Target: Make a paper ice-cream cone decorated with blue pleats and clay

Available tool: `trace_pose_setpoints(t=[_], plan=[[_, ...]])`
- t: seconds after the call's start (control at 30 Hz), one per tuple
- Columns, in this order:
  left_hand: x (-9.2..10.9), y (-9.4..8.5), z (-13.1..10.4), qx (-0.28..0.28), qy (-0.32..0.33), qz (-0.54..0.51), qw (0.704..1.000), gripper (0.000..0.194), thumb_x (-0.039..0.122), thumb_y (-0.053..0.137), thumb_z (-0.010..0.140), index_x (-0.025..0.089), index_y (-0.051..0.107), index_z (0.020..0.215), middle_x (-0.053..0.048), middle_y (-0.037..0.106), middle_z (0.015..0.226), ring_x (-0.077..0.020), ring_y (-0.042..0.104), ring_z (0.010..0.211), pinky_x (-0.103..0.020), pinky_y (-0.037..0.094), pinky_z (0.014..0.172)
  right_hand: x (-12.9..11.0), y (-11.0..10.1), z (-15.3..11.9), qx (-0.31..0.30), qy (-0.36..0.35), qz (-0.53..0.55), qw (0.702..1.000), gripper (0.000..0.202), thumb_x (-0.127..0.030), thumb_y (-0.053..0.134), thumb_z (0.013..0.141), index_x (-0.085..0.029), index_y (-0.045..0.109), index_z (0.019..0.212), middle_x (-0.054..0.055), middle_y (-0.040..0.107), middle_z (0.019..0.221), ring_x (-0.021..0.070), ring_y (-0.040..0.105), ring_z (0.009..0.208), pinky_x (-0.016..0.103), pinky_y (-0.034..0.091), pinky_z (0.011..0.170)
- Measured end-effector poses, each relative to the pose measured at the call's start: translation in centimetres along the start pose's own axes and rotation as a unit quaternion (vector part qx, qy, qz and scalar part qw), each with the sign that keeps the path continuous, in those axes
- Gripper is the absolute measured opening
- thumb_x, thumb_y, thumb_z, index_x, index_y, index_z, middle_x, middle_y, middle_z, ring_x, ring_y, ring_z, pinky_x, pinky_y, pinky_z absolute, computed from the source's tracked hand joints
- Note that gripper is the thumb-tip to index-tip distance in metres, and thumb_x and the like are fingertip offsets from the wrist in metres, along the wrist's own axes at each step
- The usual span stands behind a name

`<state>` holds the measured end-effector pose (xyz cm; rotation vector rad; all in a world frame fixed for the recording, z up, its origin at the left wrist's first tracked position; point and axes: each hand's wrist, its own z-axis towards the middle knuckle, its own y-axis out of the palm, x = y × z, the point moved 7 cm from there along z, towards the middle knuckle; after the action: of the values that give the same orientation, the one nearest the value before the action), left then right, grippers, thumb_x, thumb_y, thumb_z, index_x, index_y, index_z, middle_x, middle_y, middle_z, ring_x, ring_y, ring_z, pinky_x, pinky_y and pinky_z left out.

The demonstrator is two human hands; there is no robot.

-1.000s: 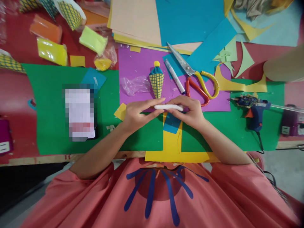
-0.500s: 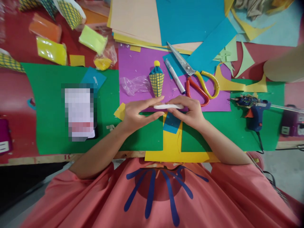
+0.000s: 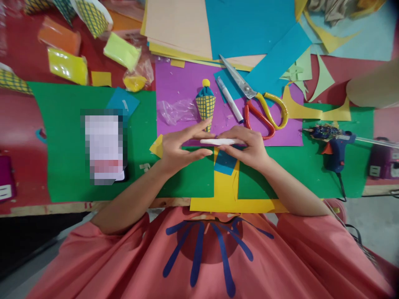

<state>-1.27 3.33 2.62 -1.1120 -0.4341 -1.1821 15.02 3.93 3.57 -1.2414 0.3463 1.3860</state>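
In front of me a flat piece of white modelling clay [image 3: 218,141] is seen edge-on. My right hand [image 3: 247,145] pinches its right part between thumb and fingers. Around its left end, my left hand [image 3: 177,147] holds thumb and fingers stretched apart; whether a finger touches the clay is hard to tell. Just beyond the left fingertips lies a small checkered cone [image 3: 205,106] with a blue ruffle and a yellow ball on top, its tip partly covered by a finger. A white marker [image 3: 230,99] and scissors with red and yellow handles [image 3: 247,89] lie to its right.
A blue glue gun [image 3: 336,151] with a glue stick rests on the right. On the left are a blurred phone [image 3: 104,145] and packets of yellow [image 3: 67,66] and orange clay [image 3: 59,35]. Paper sheets [image 3: 177,29] and offcuts cover the back.
My left hand has opened slightly, its forefinger rising over the cone's tip and its thumb dropping a little. The clay has shifted slightly left and down, and its edge looks more uneven.
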Motion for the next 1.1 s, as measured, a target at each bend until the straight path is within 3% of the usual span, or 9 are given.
trace_pose_setpoints(t=[0.07,0.2,0.37,0.53,0.73,0.83,0.97,1.03,1.1], plan=[[0.2,0.3,0.0,-0.014,0.016,0.0,1.0,0.047,0.051,0.07,0.083,0.023,0.069,0.121,-0.002,0.079,0.099,-0.0151,0.076,0.085,-0.021,0.06,0.08,0.0,0.0,0.0,0.001,0.003,0.001,1.0,0.019,-0.032,0.066,0.09,-0.015,0.07,0.095,0.005,0.077,0.089,0.0122,0.073,0.082,0.023,0.057,0.076],[0.9,0.5,0.2,-0.019,0.059,0.031,0.998,0.023,0.035,0.068,0.088,0.024,0.076,0.106,0.0,0.079,0.095,-0.0111,0.076,0.077,-0.015,0.057,0.071,0.3,0.0,-0.1,-0.001,0.016,0.003,1.0,0.023,-0.036,0.067,0.089,-0.014,0.07,0.097,0.006,0.077,0.092,0.0126,0.073,0.085,0.023,0.057,0.078],[1.0,0.2,0.4,-0.015,0.057,0.046,0.997,0.022,0.038,0.065,0.09,0.024,0.078,0.1,0.001,0.08,0.088,-0.0094,0.075,0.069,-0.012,0.054,0.062,0.3,-0.1,-0.1,0.003,0.031,-0.001,1.0,0.026,-0.038,0.066,0.089,-0.015,0.069,0.101,0.007,0.077,0.097,0.0136,0.073,0.088,0.024,0.058,0.078],[0.2,0.6,0.2,-0.04,-0.001,0.021,0.999,0.043,0.054,0.065,0.085,0.021,0.074,0.112,-0.003,0.079,0.098,-0.0154,0.076,0.084,-0.021,0.06,0.077,0.5,0.0,-0.1,-0.008,0.051,0.0,0.999,0.028,-0.042,0.062,0.092,-0.016,0.071,0.096,0.006,0.077,0.091,0.0133,0.073,0.082,0.024,0.058,0.075],[1.0,0.4,0.4,-0.007,0.065,0.038,0.997,0.019,0.034,0.069,0.088,0.022,0.077,0.1,0.0,0.08,0.091,-0.0104,0.076,0.074,-0.013,0.057,0.069,1.0,0.1,-0.3,-0.002,0.082,0.023,0.996,0.04,-0.052,0.064,0.087,-0.015,0.069,0.101,0.005,0.077,0.088,0.0127,0.073,0.079,0.023,0.057,0.072],[0.2,0.4,0.4,-0.009,0.019,0.041,0.999,0.019,0.035,0.068,0.088,0.022,0.078,0.098,0.0,0.08,0.089,-0.0103,0.075,0.072,-0.012,0.055,0.065,1.3,0.0,-0.5,0.01,0.109,0.03,0.994,0.043,-0.05,0.067,0.085,-0.015,0.065,0.112,0.005,0.076,0.092,0.0126,0.072,0.081,0.023,0.058,0.07],[-0.8,0.8,0.1,-0.033,-0.057,0.004,0.998,0.041,0.05,0.066,0.086,0.022,0.072,0.116,-0.003,0.079,0.1,-0.0152,0.076,0.087,-0.019,0.059,0.077,1.3,0.1,-0.4,0.001,0.108,0.011,0.994,0.027,-0.041,0.063,0.09,-0.017,0.069,0.102,0.005,0.076,0.096,0.013,0.072,0.084,0.024,0.058,0.074],[-0.8,1.0,0.0,-0.047,-0.062,0.008,0.997,0.049,0.054,0.067,0.084,0.021,0.069,0.12,-0.004,0.078,0.104,-0.0164,0.076,0.091,-0.022,0.059,0.082,1.3,0.2,-0.4,-0.009,0.105,0.007,0.994,0.027,-0.041,0.062,0.091,-0.017,0.07,0.1,0.005,0.076,0.096,0.0137,0.072,0.085,0.025,0.058,0.076],[-0.6,1.1,0.1,-0.057,-0.048,0.032,0.997,0.042,0.053,0.066,0.085,0.021,0.072,0.112,-0.003,0.079,0.1,-0.015,0.076,0.087,-0.02,0.059,0.078,1.4,0.3,-0.4,-0.018,0.107,0.009,0.994,0.03,-0.044,0.061,0.091,-0.017,0.071,0.099,0.005,0.076,0.095,0.014,0.072,0.085,0.026,0.058,0.078]])
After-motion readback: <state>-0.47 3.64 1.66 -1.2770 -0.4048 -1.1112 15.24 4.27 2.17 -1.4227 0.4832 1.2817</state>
